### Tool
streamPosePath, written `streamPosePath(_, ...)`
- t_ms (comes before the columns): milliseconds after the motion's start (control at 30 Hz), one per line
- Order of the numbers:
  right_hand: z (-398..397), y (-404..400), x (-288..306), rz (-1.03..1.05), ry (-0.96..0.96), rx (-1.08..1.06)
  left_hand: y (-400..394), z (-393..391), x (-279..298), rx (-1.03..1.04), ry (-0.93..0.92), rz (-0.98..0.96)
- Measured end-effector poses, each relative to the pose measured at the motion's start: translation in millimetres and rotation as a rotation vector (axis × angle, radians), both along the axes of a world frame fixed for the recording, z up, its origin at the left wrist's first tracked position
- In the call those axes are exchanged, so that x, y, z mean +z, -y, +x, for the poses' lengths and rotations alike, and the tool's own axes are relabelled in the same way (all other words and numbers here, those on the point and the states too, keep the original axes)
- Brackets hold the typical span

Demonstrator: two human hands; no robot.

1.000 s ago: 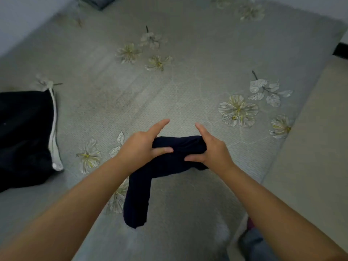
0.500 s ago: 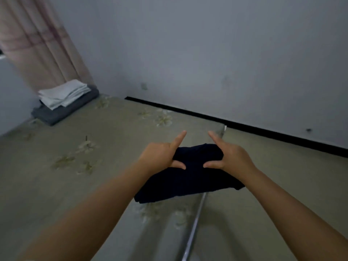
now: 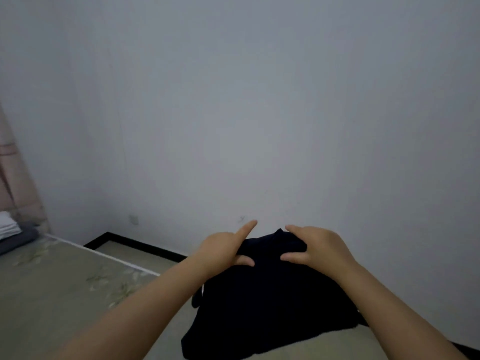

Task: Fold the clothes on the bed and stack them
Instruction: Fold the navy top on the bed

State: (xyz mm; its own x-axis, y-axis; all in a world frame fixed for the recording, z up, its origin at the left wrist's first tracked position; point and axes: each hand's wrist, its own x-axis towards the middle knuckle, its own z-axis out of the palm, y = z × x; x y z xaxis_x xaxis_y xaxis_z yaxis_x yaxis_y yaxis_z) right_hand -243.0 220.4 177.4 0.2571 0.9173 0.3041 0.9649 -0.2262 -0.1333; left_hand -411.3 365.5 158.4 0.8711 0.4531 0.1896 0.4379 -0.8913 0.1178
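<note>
Dark garment (image 3: pixel 270 302) was held up in front of the wall (image 3: pixel 259 113), above the bed's (image 3: pixel 52 294) edge, lower part hanging loose. Left hand (image 3: pixel 220 249) pinched its top-left edge, thumb over the cloth, index finger straight and pointing up. Right hand (image 3: pixel 317 249) gripped the top-right edge, thumb in front, fingers curled over. Far left: folded stack (image 3: pixel 11 233) on the bed, curtain (image 3: pixel 15 178) behind.

Left hand (image 3: pixel 224 249) and right hand (image 3: pixel 318 249) raised, pinching, index fingers extended
</note>
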Motion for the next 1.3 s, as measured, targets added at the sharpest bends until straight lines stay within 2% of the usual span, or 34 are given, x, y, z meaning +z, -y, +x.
streamPosePath(100, 51.3, -49.0, 18.8, -0.035, 0.004, 0.032, -46.1, 47.1, 16.1, 0.018, 0.033, -0.012)
streamPosePath(433, 222.0, -234.7, 90.7, 0.095, 0.185, 0.11, -220.6, 199.1, 79.0, 0.042, 0.079, 0.041)
streamPosePath(633, 303.2, -362.7, 100.7, 0.21, 0.173, 0.23, -323.7, 268.0, 101.0, 0.238, 0.11, 0.13)
streamPosePath(833, 358.2, -509.5, 93.3, 0.248, 0.097, 0.481, -418.0, 299.8, 106.0, 0.504, 0.055, 0.178)
streamPosePath(1033, 333.4, -645.1, 92.9, 0.282, 0.024, 0.77, -485.1, 274.0, 108.8, 0.825, -0.029, 0.171)
streamPosePath(1167, 276.8, -711.2, 82.3, 0.252, -0.054, 0.952, -514.2, 222.6, 105.1, 1.025, -0.044, 0.182)
streamPosePath(1300, 208.9, -769.9, 77.0, 0.208, -0.048, 1.109, -547.1, 163.0, 97.7, 1.173, -0.088, 0.151)
